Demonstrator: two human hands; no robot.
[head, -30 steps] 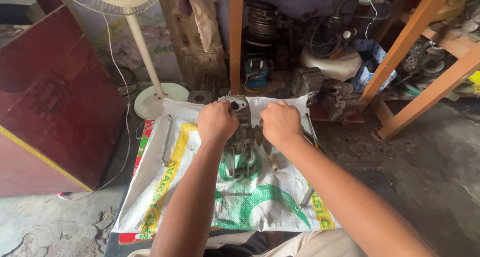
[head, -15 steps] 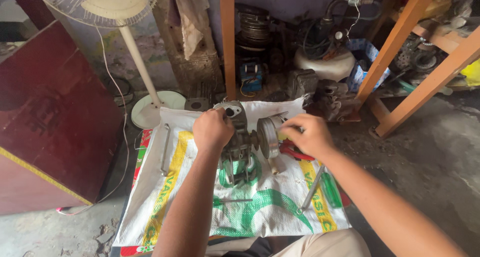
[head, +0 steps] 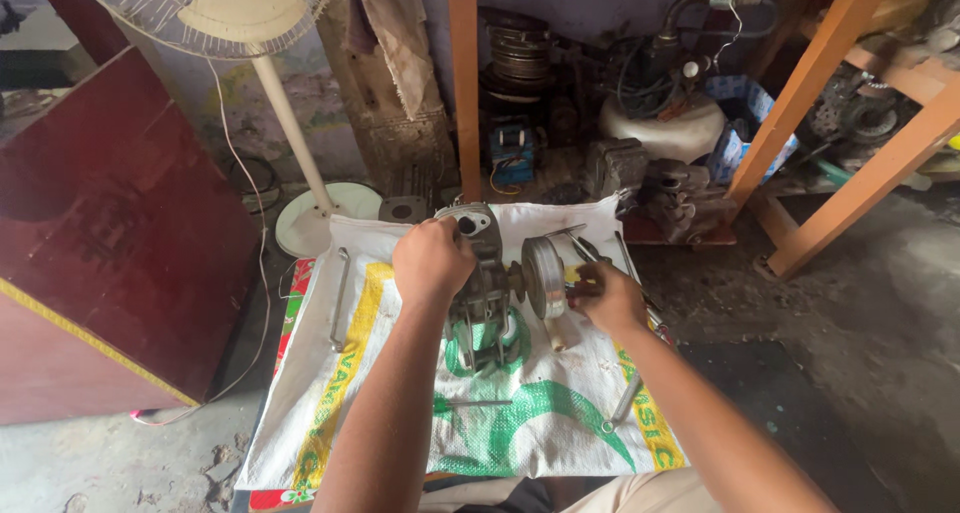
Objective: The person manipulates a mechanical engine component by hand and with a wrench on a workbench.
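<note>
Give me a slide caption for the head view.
Left hand grips engine block on woven sack; right hand beside flywheel.

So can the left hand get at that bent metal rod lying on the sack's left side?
Probably yes. The left hand rests on the engine casing, and the bent rod lies alone on the woven sack just to its left, with nothing between them.

left hand [head: 432, 261] gripping engine [head: 487, 273], right hand [head: 607, 298] beside

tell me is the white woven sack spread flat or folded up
Spread flat: the white woven sack lies open on the floor under the engine part, loose tools resting across it.
</note>
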